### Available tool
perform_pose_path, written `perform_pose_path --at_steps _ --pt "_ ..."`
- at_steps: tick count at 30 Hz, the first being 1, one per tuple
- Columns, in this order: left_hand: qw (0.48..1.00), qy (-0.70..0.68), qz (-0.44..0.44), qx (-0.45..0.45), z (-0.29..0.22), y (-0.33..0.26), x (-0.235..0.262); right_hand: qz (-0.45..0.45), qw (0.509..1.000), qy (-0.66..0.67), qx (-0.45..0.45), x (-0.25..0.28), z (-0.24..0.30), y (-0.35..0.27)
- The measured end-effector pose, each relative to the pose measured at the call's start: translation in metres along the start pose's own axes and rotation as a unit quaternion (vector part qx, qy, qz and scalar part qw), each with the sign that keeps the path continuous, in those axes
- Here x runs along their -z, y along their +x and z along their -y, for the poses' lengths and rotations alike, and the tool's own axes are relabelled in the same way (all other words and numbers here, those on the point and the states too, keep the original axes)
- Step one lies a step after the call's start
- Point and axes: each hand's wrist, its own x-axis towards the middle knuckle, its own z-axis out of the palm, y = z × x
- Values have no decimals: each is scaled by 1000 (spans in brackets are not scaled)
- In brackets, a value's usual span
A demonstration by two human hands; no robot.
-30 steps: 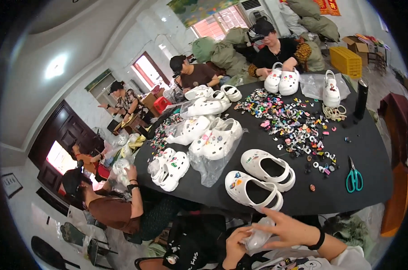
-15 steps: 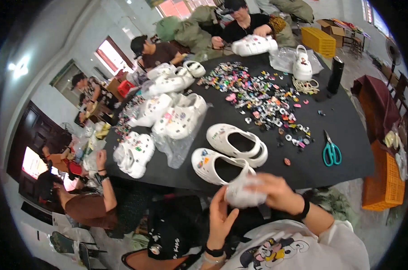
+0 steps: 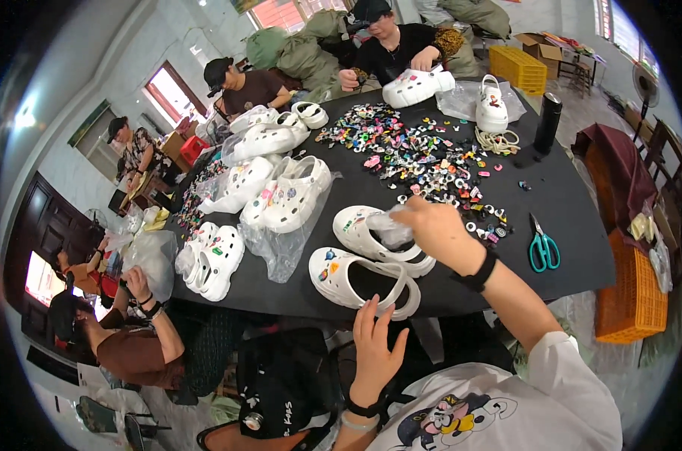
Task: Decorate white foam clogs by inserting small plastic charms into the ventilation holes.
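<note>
White clog (image 3: 365, 242) was best kept steady while crumpled clear plastic (image 3: 388, 230) was gripped at its opening by the right hand (image 3: 440, 233); the left hand (image 3: 375, 353) was outspread

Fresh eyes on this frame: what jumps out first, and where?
First, the scatter of small multicoloured pieces across the middle of the black tabletop. Then, toward its near edge, the right hand gripping a crumpled translucent plastic wad at the opening of the farther white perforated clog of a pair. Teal-handled metal scissors lie to the right.
</note>
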Motion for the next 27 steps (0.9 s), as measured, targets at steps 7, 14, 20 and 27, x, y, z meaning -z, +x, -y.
perform_pose_path --at_steps 7,14,20,27 --pt "997 43 53 -27 5 3 -18 112 992 -29 49 -27 3 30" --pt "997 63 37 -19 3 -1 -28 324 935 120 -81 -55 -7 50" --pt "999 44 15 -28 10 -2 -24 89 985 142 42 -93 -13 15" --pt "998 -38 -49 32 7 0 -19 273 961 27 -19 -84 5 36"
